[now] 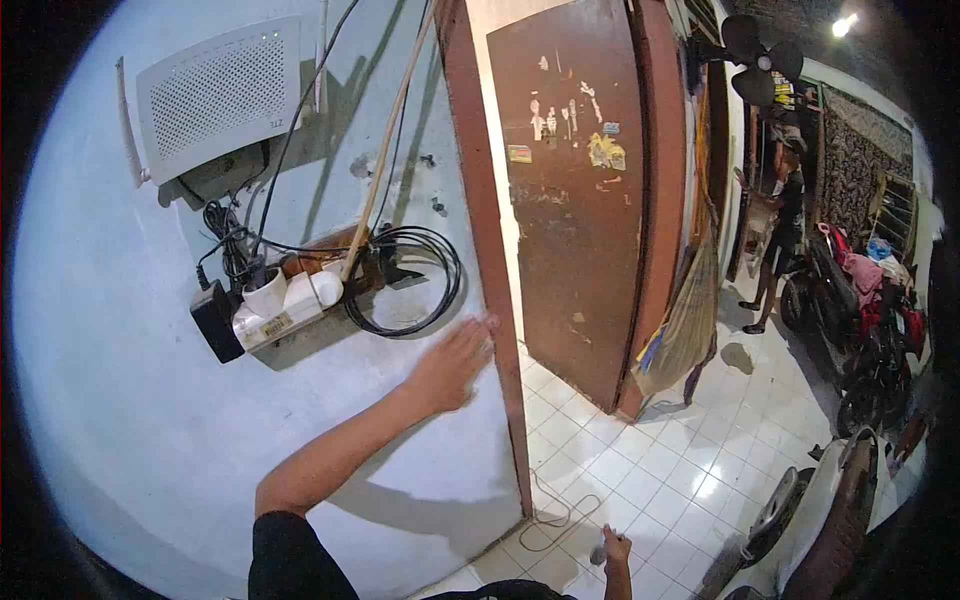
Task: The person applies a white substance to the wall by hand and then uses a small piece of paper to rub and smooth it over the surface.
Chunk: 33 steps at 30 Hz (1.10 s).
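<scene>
Brown door frame point(483, 190) meets left hand point(455, 365), its grip loosely open.

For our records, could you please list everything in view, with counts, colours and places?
wall: 1, pale blue, left
router: 1, white, upper left
power strip: 1, white, below router
adapter: 1, black, beside power strip
coiled cable: 1, black, on wall
door: 1, brown, centre
stickers: several, mixed, door
hanging cloth: 1, tan, beside door
fan: 1, black, upper right
lamp: 1, white, upper right
patterned curtain: 1, dark, right
motorcycles: at least 2, dark, pale, right
person: 1, dark clothes, far right
cord: 1, tan, floor
floor: 1, white, lower right
small item: 1, greyish, at right hand, unclear
left hand: 1, bare, at wall beside doorframe
right hand: 1, bare, lower centre
</scene>
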Available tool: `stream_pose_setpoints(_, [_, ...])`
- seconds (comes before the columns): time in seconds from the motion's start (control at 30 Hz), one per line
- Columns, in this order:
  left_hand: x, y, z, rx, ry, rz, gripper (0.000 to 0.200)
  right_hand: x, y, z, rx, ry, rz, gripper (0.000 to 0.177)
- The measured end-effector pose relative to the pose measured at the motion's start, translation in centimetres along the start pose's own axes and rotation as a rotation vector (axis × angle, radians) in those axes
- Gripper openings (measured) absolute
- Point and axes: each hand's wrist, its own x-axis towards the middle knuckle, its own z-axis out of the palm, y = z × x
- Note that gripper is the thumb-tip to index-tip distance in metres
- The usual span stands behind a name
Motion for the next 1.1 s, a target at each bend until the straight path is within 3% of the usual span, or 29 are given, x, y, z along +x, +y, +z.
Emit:
stream_pose_setpoints(0.03, [0.0, -0.2, 1.3, -0.209, -0.292, 0.041, 0.045, -2.7, -4.2, 1.7, -0.051, -0.056, 0.012, 0.031])
stream_pose_setpoints(0.07, [0.1, -0.1, 2.0, -0.421, -0.579, 0.082, 0.045, -0.5, -3.1, 3.3, -0.07, -0.127, -0.092, 0.032])
stream_pose_setpoints(0.17, [-0.3, 1.1, 2.3, -0.336, -0.29, 0.308, 0.043, 1.5, -3.4, 8.5, -0.042, -0.232, -0.18, 0.03])
stream_pose_setpoints(0.27, [1.7, -0.9, -2.7, -0.167, -0.185, 0.308, 0.043, -1.5, -10.0, 15.0, -0.149, -0.222, -0.106, 0.032])
stream_pose_setpoints(0.3, [2.0, -2.1, -3.3, -0.14, -0.138, 0.223, 0.036, -3.6, -13.1, 16.8, -0.062, -0.268, -0.163, 0.031])
stream_pose_setpoints(0.4, [2.8, -6.2, -2.0, 0.197, 0.232, 0.262, 0.032, -6.1, -18.5, 21.7, 0.065, -0.466, -0.164, 0.034])
stream_pose_setpoints(0.47, [3.0, -5.5, -2.8, 0.256, 0.282, 0.182, 0.029, -7.1, -21.0, 24.4, 0.092, -0.56, -0.348, 0.037])
stream_pose_setpoints(0.53, [3.4, -5.2, -3.7, 0.262, 0.311, 0.12, 0.027, -7.6, -23.2, 26.6, 0.076, -0.642, -0.342, 0.039])
stream_pose_setpoints(0.63, [3.7, -5.7, -3.3, 0.171, 0.313, 0.076, 0.026, -10.4, -28.0, 28.4, -0.038, -0.616, -0.572, 0.035])
stream_pose_setpoints(0.73, [3.7, -5.1, -4.1, 0.314, 0.219, 0.071, 0.028, -12.4, -31.0, 30.6, 0.181, -0.582, -0.595, 0.032])
stream_pose_setpoints(0.87, [3.8, -5.4, -3.2, 0.265, 0.233, 0.042, 0.031, -15.9, -35.4, 31.0, 0.368, -0.641, -0.485, 0.027])
stream_pose_setpoints(1.03, [4.1, -5.2, -3.4, 0.236, 0.239, 0.028, 0.029, -15.3, -33.6, 35.3, 0.364, -0.467, -0.995, 0.026])
stream_pose_setpoints(1.1, [4.0, -5.0, -3.4, 0.162, 0.221, 0.021, 0.031, -15.5, -33.5, 35.5, 0.37, -0.411, -1.059, 0.026])
